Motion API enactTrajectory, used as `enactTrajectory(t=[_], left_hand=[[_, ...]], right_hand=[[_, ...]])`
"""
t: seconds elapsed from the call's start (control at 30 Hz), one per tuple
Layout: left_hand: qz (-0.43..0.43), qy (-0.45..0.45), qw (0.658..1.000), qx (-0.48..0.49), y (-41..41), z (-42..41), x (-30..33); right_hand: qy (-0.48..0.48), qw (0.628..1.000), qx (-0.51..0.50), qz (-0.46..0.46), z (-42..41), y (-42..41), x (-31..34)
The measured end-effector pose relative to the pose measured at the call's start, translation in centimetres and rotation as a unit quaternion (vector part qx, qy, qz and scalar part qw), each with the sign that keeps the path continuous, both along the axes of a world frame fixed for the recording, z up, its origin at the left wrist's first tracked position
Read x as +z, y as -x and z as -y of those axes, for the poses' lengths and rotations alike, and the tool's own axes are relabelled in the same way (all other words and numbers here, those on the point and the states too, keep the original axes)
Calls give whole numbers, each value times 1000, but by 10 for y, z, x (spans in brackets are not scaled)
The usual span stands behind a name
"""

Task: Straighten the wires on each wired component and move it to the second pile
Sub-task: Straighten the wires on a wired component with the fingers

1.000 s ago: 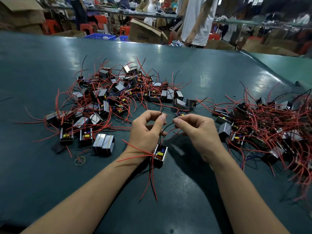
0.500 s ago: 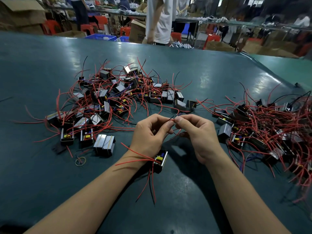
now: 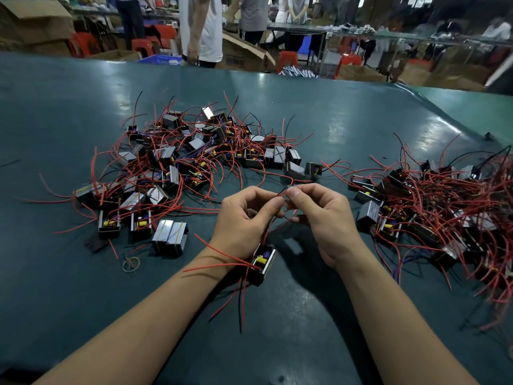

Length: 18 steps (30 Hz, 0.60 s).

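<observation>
Both hands, left [image 3: 244,218] and right [image 3: 322,215], apparently pinch the component's [image 3: 262,261] wire [image 3: 280,193]

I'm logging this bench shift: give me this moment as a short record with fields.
left hand: left hand pinches a wire
right hand: right hand pinches the same wire
component: wired component hangs below the left wrist
left pile: pile on the left, loosely spread
right pile: pile on the right, densely tangled
loose item: rubber band on the table

Behind the far edge of the dark green worktop [image 3: 333,112] stand cardboard boxes [image 3: 244,55], red stools [image 3: 287,58] and people.
</observation>
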<state>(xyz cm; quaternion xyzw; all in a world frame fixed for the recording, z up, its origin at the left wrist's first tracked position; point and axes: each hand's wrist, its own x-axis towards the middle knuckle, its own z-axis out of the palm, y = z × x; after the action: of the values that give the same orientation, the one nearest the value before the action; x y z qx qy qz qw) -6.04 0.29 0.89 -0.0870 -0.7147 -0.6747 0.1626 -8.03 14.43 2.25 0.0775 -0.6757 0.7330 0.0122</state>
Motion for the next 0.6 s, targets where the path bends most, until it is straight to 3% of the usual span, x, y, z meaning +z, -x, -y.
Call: enactTrajectory(t=[0.13, 0.4, 0.6], left_hand=[[6, -7, 1000, 16, 0, 2, 0], [22, -19, 999, 18, -2, -1, 2], [18, -12, 999, 30, -1, 1, 0]], right_hand=[[-19, 999, 33, 2, -1, -2, 3], [-13, 999, -17, -27, -4, -1, 3], [-12, 1000, 0, -17, -6, -1, 6]])
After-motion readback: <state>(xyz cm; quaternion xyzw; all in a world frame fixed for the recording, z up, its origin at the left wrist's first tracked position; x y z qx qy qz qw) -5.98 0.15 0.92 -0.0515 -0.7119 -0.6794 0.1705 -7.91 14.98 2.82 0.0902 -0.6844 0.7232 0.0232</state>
